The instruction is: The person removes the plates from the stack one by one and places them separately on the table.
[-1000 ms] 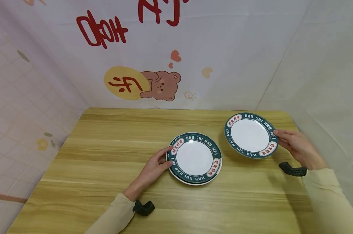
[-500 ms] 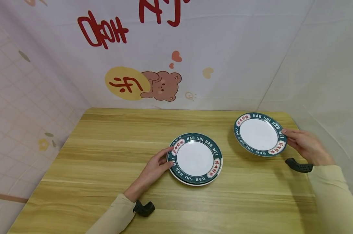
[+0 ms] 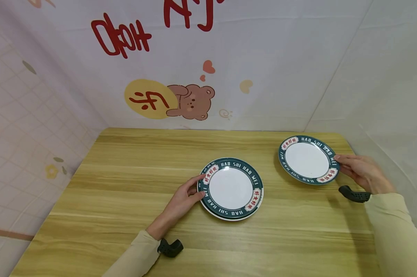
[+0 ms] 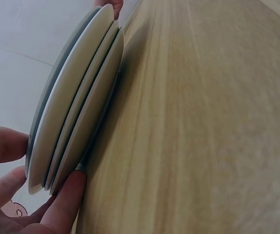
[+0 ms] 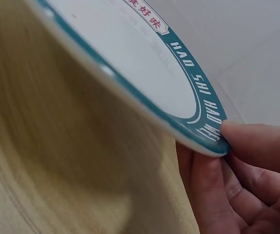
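A stack of round white plates [image 3: 230, 188] with green lettered rims sits on the table near the middle. My left hand [image 3: 182, 200] holds the left edge of the stack; in the left wrist view, several plates [image 4: 76, 107] show edge-on, with fingers at the top rim and low by the table. Off to the right, my right hand [image 3: 364, 173] pinches the right rim of a matching single plate [image 3: 306, 161]. That plate is tilted and raised over the table. In the right wrist view, the thumb lies on top of the lettered rim and fingers are underneath.
Both plates and stack are over a wood-grain table [image 3: 132, 173]. A white printed cloth wall [image 3: 274, 50] with a bear stands behind it, and more cloth [image 3: 395, 115] closes off the right side. Black wrist mounts [image 3: 170, 248] show below the hands.
My right hand has carried its plate to the right, mostly in the first half second, and the plate sits slightly lower in view. The left hand and the stack stay in place.
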